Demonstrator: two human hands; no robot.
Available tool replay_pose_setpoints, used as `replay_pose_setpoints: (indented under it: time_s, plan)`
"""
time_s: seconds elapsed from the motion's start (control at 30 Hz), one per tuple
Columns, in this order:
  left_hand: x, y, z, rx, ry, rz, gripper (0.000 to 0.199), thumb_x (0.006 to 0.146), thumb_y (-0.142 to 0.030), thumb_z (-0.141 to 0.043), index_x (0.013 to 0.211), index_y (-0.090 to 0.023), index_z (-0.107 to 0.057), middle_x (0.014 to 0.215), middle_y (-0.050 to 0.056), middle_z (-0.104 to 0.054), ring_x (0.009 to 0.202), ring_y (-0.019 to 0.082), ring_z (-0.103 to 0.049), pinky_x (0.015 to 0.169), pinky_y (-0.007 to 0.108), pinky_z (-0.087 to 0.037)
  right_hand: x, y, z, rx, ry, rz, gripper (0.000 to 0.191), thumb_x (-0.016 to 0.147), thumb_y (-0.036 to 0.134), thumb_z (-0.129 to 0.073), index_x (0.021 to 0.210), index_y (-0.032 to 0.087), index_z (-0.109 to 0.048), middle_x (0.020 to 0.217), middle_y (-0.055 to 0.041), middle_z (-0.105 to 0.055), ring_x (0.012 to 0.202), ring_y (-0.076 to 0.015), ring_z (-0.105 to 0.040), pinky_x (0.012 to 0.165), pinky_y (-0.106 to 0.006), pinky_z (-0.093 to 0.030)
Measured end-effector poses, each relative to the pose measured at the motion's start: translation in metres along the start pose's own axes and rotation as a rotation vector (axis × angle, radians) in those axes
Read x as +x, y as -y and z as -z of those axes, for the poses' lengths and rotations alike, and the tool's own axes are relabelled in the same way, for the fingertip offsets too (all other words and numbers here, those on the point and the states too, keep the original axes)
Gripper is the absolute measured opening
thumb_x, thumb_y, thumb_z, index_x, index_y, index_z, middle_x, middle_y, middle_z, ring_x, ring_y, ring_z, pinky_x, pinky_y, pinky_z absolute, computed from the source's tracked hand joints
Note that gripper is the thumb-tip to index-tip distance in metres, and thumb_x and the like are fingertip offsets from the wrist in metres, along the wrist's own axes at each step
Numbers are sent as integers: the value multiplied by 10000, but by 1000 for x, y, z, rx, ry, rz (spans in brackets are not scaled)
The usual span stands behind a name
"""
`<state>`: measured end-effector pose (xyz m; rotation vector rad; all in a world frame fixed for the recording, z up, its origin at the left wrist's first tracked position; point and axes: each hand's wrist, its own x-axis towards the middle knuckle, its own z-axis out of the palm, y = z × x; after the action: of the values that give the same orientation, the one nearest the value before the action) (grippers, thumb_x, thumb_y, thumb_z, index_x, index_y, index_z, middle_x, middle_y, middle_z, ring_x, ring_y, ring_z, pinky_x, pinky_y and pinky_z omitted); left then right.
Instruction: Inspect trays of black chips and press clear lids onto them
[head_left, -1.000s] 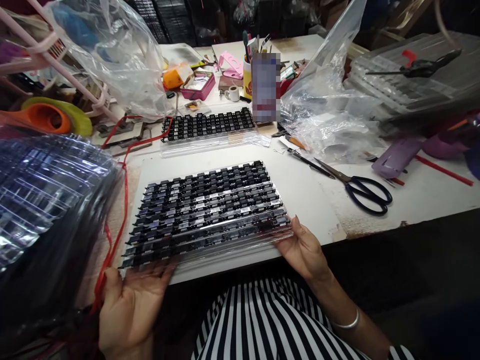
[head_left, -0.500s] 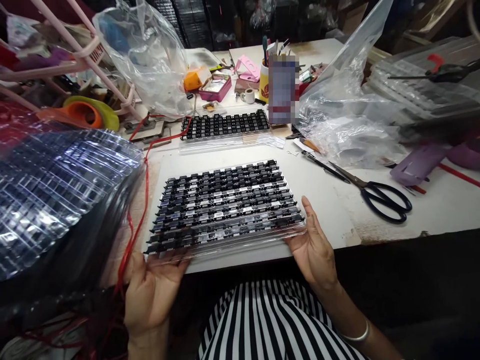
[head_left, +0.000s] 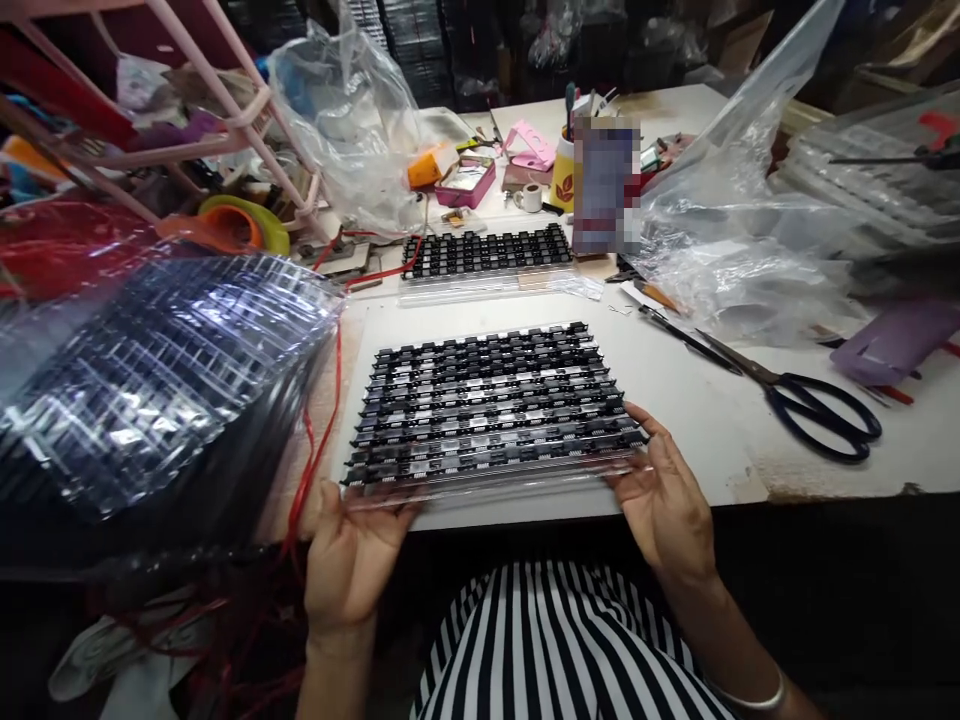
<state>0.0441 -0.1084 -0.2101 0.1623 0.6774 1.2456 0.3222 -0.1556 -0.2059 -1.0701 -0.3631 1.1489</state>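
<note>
Across the front of the table lies a clear plastic tray (head_left: 480, 485) filled with rows of small black parts (head_left: 487, 405) that have pale pins. My left hand (head_left: 356, 550) grips its near left corner, fingers beneath and thumb at the side. At the near right corner my right hand (head_left: 667, 505) holds the tray the same way, its fingertips partly hidden under the edge. The tray's front edge sits over the table's front edge. A second tray of similar black parts (head_left: 487, 250) lies farther back.
Dark-handled scissors (head_left: 821, 415) and tweezers (head_left: 686, 338) lie on the right of the table (head_left: 690, 430). A stack of empty clear trays (head_left: 180, 360) stands at left beside a red ribbon (head_left: 322, 450). Plastic bags (head_left: 750, 260), a yellow cup (head_left: 562, 175) and a pink rack (head_left: 255, 130) stand behind.
The view has swung left, so everything appears farther right. Both hands keep their hold on the tray's near corners; my right fingers are wrapped closer round its corner.
</note>
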Motion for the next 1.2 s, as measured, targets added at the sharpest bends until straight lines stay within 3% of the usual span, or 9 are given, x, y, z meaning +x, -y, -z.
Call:
replay_pose_setpoints:
  time_s: [0.2,0.57,0.8,0.93,1.07,1.2]
  plan:
    - [-2,1,-2,23,6,7,451,976,-362,-255,1062,-230,-678,1048,67,-719,1008,231,-655,957,494,-453,1,-6,3,-42,-50,52,438,918,400,-491,1351,339,-460,1089,-39,-680,1004,-228,-634,909,-461,-510]
    - [-2,-3,1,172,117,58,510,953,-454,-265,1016,-187,-695,1039,132,-712,1022,300,-648,947,506,-446,0,-6,3,-58,-26,47,420,922,408,-471,1331,318,-494,1219,-57,-641,1033,-240,-631,933,-492,-489]
    - [-1,-3,0,147,54,57,469,957,-423,-284,1026,-210,-696,1044,129,-711,1047,302,-636,937,493,-460,3,3,6,-21,10,31,373,931,374,-467,1279,267,-548,1196,-75,-648,1030,-239,-627,903,-483,-517]
    - [-1,-4,-3,116,-6,62,448,953,-410,-299,1086,-209,-676,1041,133,-711,1045,311,-634,904,486,-490,4,6,13,-23,7,19,384,911,333,-524,1283,244,-551,1008,-58,-706,893,-201,-661,865,-426,-544]
    - [0,-5,-8,84,-122,54,459,959,-378,-249,1176,-246,-631,1037,115,-715,1000,306,-655,843,498,-530,5,6,15,44,7,19,457,878,288,-592,1326,285,-506,790,25,-701,756,-154,-672,862,-389,-547]
    - [2,-5,-16,110,-238,55,446,947,-394,-271,1203,-272,-616,1008,117,-723,969,296,-669,800,480,-555,15,8,19,146,102,-56,239,869,295,-614,1095,234,-663,846,20,-713,807,-137,-677,851,-341,-557]
